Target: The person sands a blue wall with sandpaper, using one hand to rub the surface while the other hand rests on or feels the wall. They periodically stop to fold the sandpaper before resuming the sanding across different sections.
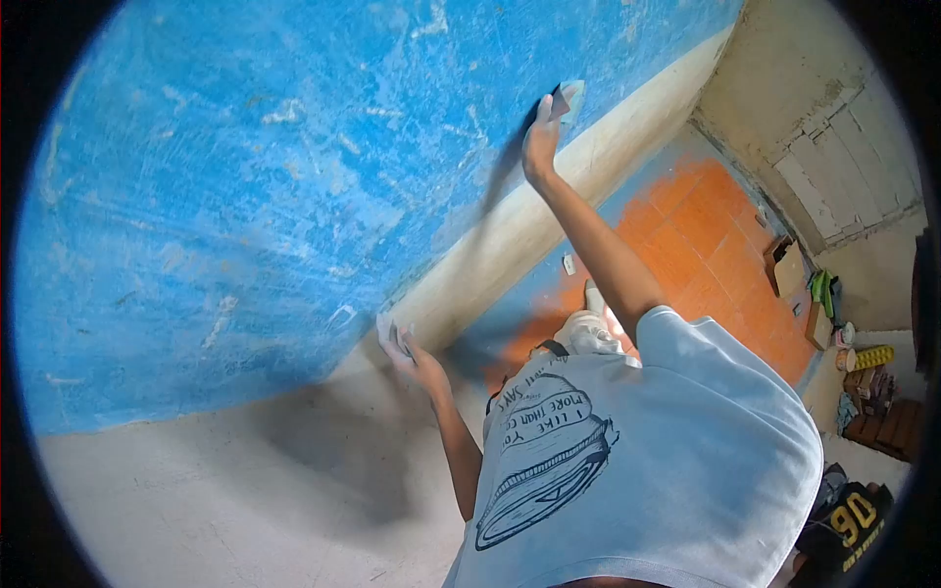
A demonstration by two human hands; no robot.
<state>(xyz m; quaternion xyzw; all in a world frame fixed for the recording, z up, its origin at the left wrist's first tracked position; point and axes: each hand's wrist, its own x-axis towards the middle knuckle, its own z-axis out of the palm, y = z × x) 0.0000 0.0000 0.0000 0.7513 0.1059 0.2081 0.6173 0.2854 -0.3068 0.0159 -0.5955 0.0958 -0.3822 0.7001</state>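
Observation:
High on the blue painted wall point(294, 176), my right hand point(539, 145) is closed on a dark brown piece of sandpaper point(560, 104), close against the paint. A pale green patch point(574, 96) shows right beside the sandpaper. Lower down, my left hand point(417, 365) has whitish, dusty fingers at the blue paint's lower corner. Its thumb stands apart from the fingers, and no held thing shows plainly there. Scratches and pale scuffs mark the blue surface.
A cream band point(588, 137) borders the blue paint. Orange tiles point(701, 230) cover part of the floor, with a small white object point(569, 264) near my shoes point(593, 335). Cardboard point(784, 267), a yellow roll point(870, 357) and dark clothing point(851, 524) lie along the right side.

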